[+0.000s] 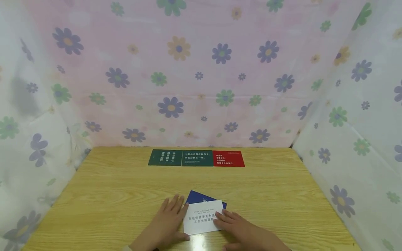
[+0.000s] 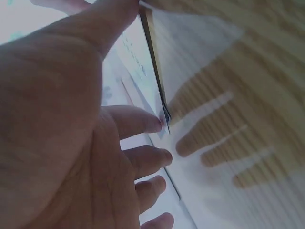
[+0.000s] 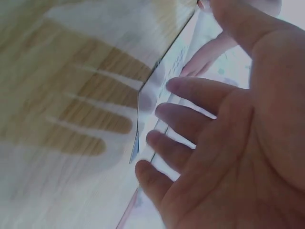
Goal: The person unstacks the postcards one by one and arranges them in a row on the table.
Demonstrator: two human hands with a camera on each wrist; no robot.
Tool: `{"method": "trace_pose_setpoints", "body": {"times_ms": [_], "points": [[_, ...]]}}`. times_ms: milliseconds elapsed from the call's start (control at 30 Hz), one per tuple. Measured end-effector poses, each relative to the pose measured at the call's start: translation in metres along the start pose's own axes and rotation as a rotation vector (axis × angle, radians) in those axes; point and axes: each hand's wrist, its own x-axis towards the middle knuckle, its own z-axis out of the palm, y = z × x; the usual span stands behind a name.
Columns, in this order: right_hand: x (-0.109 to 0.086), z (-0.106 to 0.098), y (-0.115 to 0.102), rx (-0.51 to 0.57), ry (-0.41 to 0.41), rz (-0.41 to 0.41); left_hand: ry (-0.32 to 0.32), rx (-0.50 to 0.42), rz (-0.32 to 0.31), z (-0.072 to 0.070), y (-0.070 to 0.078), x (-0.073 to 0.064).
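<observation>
A white card (image 1: 202, 219) printed with Chinese text lies near the front of the wooden table, overlapping a dark blue card (image 1: 201, 197) with a white mark. The blue card's far part shows, turned at an angle; the rest is hidden. My left hand (image 1: 168, 219) is at the white card's left edge, index fingertip (image 2: 153, 125) right at that edge and thumb by its near corner. On the other side, my right hand (image 1: 240, 228) reaches over the white card's right edge with extended fingers (image 3: 183, 112), covering the end of the printed lines.
Farther back, two green cards (image 1: 164, 157) and a red card (image 1: 228, 159) form a side-by-side row. Flower-patterned cloth (image 1: 201, 87) hangs behind the table (image 1: 125, 184) and along both sides.
</observation>
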Motion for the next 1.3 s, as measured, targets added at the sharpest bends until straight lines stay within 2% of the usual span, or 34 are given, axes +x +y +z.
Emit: {"method": "trace_pose_setpoints", "body": {"times_ms": [300,500,833,1100,1300], "points": [[0.012,-0.022,0.031,0.061,0.164,-0.007,0.032,-0.004,-0.013,-0.006,-0.012,-0.002],[0.022,-0.025,0.041,0.09,0.148,0.002,0.036,-0.025,-0.002,-0.002,-0.013,-0.002],[0.027,-0.019,0.036,0.1,0.119,0.011,0.035,-0.041,-0.011,0.0,-0.009,-0.004],[0.03,-0.016,0.031,0.071,0.162,-0.019,0.057,-0.015,-0.011,-0.001,-0.009,-0.006],[0.031,-0.015,0.028,0.057,0.173,-0.007,0.052,0.048,-0.02,-0.003,-0.008,-0.005]]}}
